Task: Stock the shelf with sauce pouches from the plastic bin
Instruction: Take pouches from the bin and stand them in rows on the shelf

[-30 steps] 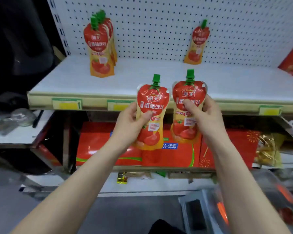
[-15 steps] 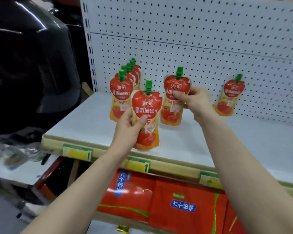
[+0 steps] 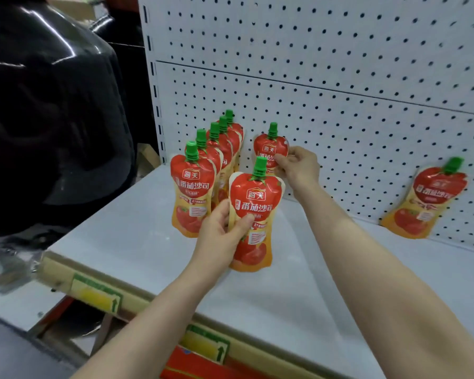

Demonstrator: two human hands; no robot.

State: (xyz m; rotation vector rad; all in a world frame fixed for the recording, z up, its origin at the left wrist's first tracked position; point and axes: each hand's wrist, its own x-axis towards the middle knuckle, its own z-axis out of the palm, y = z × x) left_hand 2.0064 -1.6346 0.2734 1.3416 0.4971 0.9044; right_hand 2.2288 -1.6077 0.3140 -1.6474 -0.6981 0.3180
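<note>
Two red and yellow tomato sauce pouches with green caps are in my hands above the white shelf. My left hand grips the nearer pouch by its left side, upright over the shelf's front half. My right hand pinches the farther pouch by its right edge, close to the pegboard. A row of several matching pouches stands just left of both, running back to the pegboard. One more pouch leans on the pegboard at the right. The plastic bin is out of view.
The white pegboard back wall rises behind the shelf. Green and yellow price tags line the shelf's front lip. A large glossy black object stands to the left. Red packages show on the shelf below.
Both hands have carried their pouches up from below the shelf edge and inward over the shelf. The right pouch now sits near the pegboard, the left one beside the front of the row.
</note>
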